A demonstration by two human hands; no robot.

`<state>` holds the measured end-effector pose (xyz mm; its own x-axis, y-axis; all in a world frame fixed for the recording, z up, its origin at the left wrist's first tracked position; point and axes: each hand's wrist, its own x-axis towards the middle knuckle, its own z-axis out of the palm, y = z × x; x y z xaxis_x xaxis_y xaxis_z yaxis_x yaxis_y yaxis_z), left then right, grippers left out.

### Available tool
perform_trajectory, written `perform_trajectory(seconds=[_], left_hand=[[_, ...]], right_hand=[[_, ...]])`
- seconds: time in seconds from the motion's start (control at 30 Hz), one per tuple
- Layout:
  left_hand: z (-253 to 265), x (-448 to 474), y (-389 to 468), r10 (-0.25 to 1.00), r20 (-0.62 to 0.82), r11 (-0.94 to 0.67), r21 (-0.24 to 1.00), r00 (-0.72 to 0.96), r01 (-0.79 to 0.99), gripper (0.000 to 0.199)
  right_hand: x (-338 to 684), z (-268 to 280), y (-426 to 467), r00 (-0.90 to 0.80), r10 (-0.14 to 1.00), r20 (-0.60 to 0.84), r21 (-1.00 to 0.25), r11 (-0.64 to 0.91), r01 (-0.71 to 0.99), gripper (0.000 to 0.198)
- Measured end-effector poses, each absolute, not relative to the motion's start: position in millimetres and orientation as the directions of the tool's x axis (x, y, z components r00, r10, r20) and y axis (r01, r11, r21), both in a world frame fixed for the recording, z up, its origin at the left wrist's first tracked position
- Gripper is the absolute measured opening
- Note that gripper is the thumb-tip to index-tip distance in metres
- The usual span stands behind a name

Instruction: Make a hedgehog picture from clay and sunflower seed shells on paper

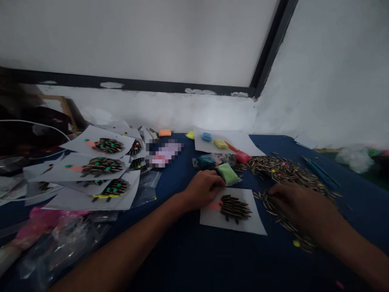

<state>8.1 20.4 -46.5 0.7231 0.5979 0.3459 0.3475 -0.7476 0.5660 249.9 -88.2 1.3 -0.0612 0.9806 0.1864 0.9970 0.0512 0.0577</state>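
My left hand (pixel 203 187) rests at the upper left corner of a small white sheet (pixel 206 221), its fingers curled and closed. Whether anything is inside them is hidden. On that sheet is a hedgehog figure (pixel 235 207) with spines of striped sunflower seeds and a pinkish-orange face. A light green clay packet (pixel 228 174) lies just beyond my left fingertips. To the right of the sheet, my right hand (pixel 294 202) is down among loose sunflower seeds (pixel 282 222), thumb and fingertips drawn together. What they pinch is too dark to make out.
A larger seed heap (pixel 285 170) spreads behind my right hand. Blue pens (pixel 322 172) lie right of it. Finished-looking hedgehog sheets (pixel 68 192) overlap at left, above clear plastic bags (pixel 67 247). Clay packets, including a red one (pixel 242 157), lie toward the wall (pixel 170 111).
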Motion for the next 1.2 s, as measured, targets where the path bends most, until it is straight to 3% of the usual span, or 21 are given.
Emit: perform_trajectory(seconds=[0.13, 0.27, 0.67, 0.77, 0.9, 1.07, 1.2], left_hand=[[-46, 9, 19, 0.622, 0.333, -0.732, 0.568, 0.708, 0.376, 0.016], [-45, 9, 19, 0.629, 0.327, -0.728, 0.567, 0.706, 0.386, 0.013], [-47, 9, 20, 0.614, 0.335, -0.737, 0.568, 0.714, 0.367, 0.013], [-47, 9, 20, 0.615, 0.332, -0.740, 0.557, 0.715, 0.377, 0.012], [-47, 9, 20, 0.617, 0.337, -0.736, 0.566, 0.711, 0.371, 0.012], [-48, 9, 20, 0.611, 0.344, -0.743, 0.561, 0.713, 0.365, 0.012], [-47, 10, 20, 0.619, 0.327, -0.736, 0.559, 0.715, 0.381, 0.012]], right_hand=[[257, 2, -87, -0.037, 0.990, 0.135, 0.047, 0.031, 0.998, 0.018], [253, 1, -86, -0.089, 0.990, 0.110, 0.035, 0.085, 0.996, 0.026], [248, -2, -81, -0.136, 0.990, 0.045, 0.114, 0.130, 0.985, 0.028], [250, -1, -81, -0.093, 0.994, 0.055, 0.126, 0.086, 0.988, 0.026], [254, -3, -81, -0.045, 0.983, 0.179, 0.161, 0.015, 0.987, 0.025], [253, -12, -77, -0.235, 0.957, 0.172, 0.077, 0.224, 0.971, 0.030], [250, -13, -76, -0.233, 0.959, 0.159, 0.054, 0.227, 0.972, 0.025]])
